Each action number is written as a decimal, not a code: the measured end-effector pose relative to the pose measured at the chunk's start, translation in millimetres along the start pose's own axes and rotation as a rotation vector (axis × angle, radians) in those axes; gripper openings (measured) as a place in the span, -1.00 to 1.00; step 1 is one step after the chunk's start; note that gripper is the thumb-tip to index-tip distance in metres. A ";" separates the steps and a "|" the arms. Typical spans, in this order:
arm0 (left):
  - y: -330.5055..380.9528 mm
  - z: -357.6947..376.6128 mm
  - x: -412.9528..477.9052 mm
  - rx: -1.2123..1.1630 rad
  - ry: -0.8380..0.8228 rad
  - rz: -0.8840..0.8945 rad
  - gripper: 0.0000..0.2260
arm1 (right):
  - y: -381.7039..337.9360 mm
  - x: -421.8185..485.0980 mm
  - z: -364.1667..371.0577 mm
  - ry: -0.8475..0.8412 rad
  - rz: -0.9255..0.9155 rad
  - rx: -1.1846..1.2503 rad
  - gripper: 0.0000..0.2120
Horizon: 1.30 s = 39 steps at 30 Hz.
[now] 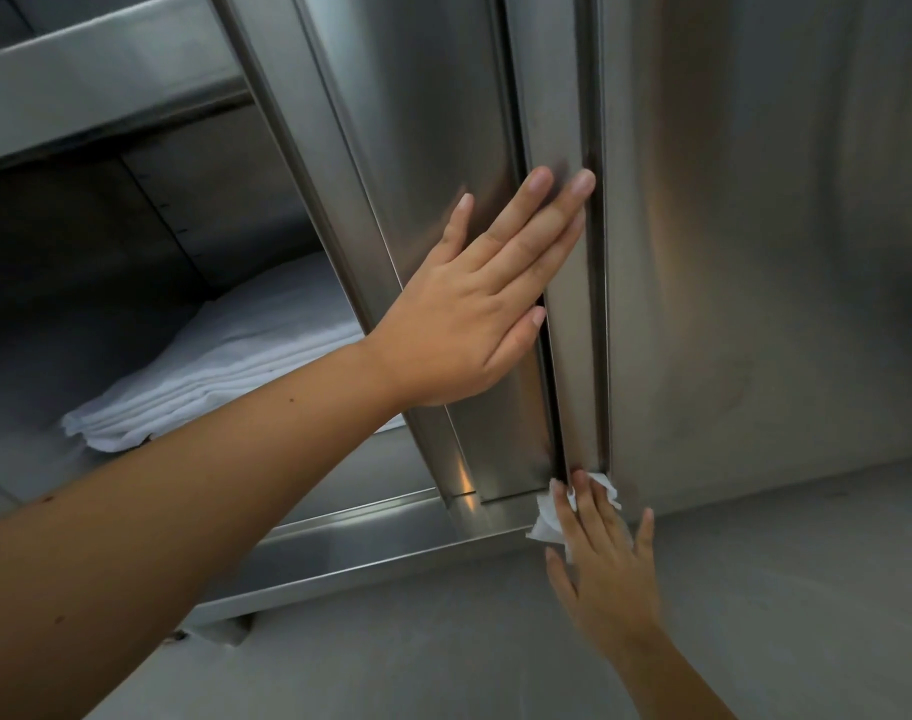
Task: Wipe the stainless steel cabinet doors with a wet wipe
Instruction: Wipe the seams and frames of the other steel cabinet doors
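Nearest the lens, left hand (474,304) is lying flat on the left cabinet door (443,122), grip spread, fingertips reaching the seam. Lower right, right hand (604,579) is pressing the wet wipe (547,517) against the seam's bottom with straight fingers, beside the right cabinet door (755,252). Far left, a folded white cloth (225,376) is resting on the shelf (371,470).

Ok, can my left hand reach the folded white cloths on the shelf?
Probably yes: the cabinet stands open there, and nothing lies between the left hand, flat on the door, and the cloths.
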<state>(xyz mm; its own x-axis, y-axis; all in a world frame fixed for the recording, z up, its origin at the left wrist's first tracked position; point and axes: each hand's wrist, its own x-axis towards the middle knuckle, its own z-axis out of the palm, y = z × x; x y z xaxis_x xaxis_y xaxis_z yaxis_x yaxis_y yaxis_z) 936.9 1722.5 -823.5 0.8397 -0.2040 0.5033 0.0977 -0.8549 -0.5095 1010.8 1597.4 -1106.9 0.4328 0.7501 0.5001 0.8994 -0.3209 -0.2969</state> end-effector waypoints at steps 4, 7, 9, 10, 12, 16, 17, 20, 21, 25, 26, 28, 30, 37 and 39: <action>-0.2 0.9 -0.4 0.006 0.005 -0.001 -0.49 | 5.3 -11.0 2.7 -0.060 -0.017 -0.005 -0.42; 0.7 1.1 -0.6 0.012 0.012 -0.003 -0.49 | 3.0 -12.5 -2.0 -0.068 -0.025 -0.017 -0.41; 1.7 -0.1 -0.7 0.017 0.006 -0.001 -0.49 | 3.7 -16.0 -3.9 -0.078 -0.037 -0.022 -0.40; 1.9 -1.2 -0.8 0.021 0.002 0.000 -0.49 | 4.4 -18.0 -4.7 -0.084 -0.041 -0.023 -0.39; 2.1 -3.7 -1.4 0.029 -0.005 0.000 -0.48 | 5.1 -22.0 -7.1 -0.097 -0.051 -0.036 -0.38; 3.2 -5.4 -2.0 0.040 -0.008 0.004 -0.48 | 6.9 -30.7 -12.2 -0.094 -0.090 -0.058 -0.37; 3.2 -5.2 -2.2 0.047 -0.009 0.004 -0.48 | 7.6 -34.3 -13.2 -0.103 -0.113 -0.068 -0.30; 3.1 -4.3 -1.7 0.058 -0.007 -0.005 -0.49 | 12.1 -46.0 -15.1 -0.114 -0.192 -0.089 -0.15; 3.3 -4.4 -1.5 0.054 -0.009 -0.009 -0.49 | 13.5 -47.6 -18.0 -0.113 -0.202 -0.090 -0.15; 6.6 -5.4 -2.0 0.055 -0.007 -0.032 -0.48 | 12.3 -42.0 -37.4 -0.073 -0.183 -0.083 -0.29; 7.7 -5.6 -2.2 0.054 -0.005 -0.036 -0.48 | 10.0 -37.8 -42.8 -0.048 -0.169 -0.074 -0.30; 9.2 -6.3 -2.4 0.055 -0.001 -0.040 -0.48 | 1.5 -25.5 -53.8 0.007 -0.154 -0.045 -0.34; 9.6 -7.3 -2.5 0.056 0.002 -0.041 -0.48 | -7.9 -12.5 -63.3 0.060 -0.154 -0.027 -0.37; 11.2 -21.6 -8.1 0.031 0.049 -0.041 -0.52 | -32.8 28.8 -96.6 0.207 -0.173 0.017 -0.23; 10.4 -28.1 -10.8 0.017 0.070 -0.083 -0.51 | -41.6 40.6 -106.2 0.248 -0.167 0.020 -0.25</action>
<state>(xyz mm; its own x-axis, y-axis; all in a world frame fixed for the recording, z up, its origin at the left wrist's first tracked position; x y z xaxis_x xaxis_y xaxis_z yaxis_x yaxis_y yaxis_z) 913.9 1702.3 -814.6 0.7889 -0.1664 0.5916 0.1748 -0.8621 -0.4756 997.5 1579.8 -987.8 0.2833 0.6263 0.7263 0.9590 -0.1918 -0.2087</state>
